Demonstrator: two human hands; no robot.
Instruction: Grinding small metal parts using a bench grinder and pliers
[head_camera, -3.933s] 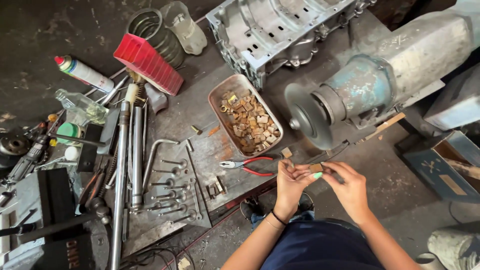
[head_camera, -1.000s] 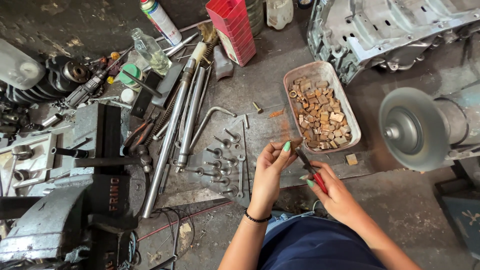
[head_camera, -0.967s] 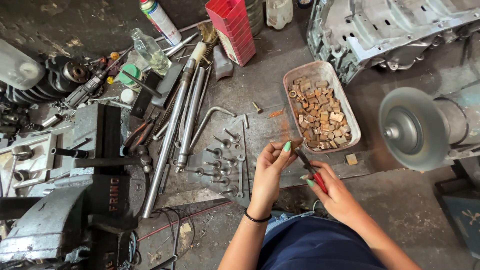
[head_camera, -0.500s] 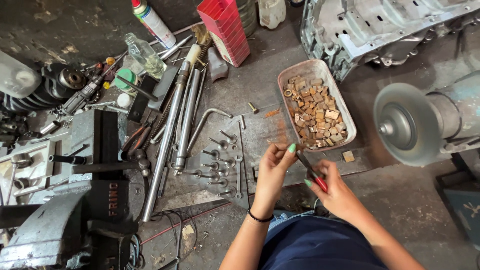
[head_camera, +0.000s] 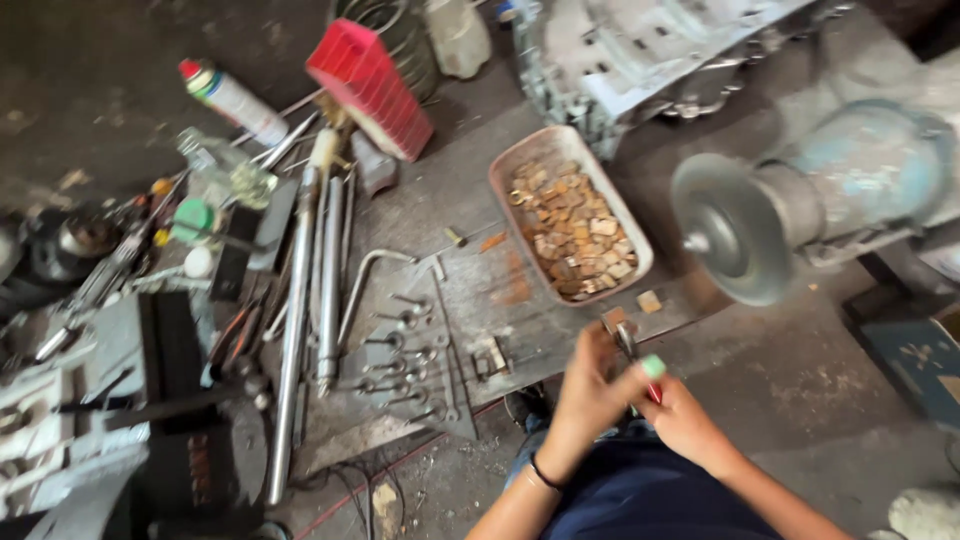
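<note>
Grimy dark concrete floor (head_camera: 90, 60), oil-stained and dusty, paler and scuffed toward the lower right. Laid across it a worn metal sheet (head_camera: 470, 290) with rust patches, serving as a low work surface. Crowded on the left with grey machine castings (head_camera: 70, 420); at top a large engine block (head_camera: 640, 50). Lit evenly from above, soft daylight, no hard shadows. Blurred slightly throughout.

Dim, flat workshop light, no clear source | soft shadows only, deepest at top left and right edges | heavy motion blur throughout, worst on grinder wheel (head_camera: 735, 230) and both hands (head_camera: 620, 400) | faint sheen on metal rods (head_camera: 300, 330) | red crate (head_camera: 372, 88) smeared | fine detail lost everywhere
</note>
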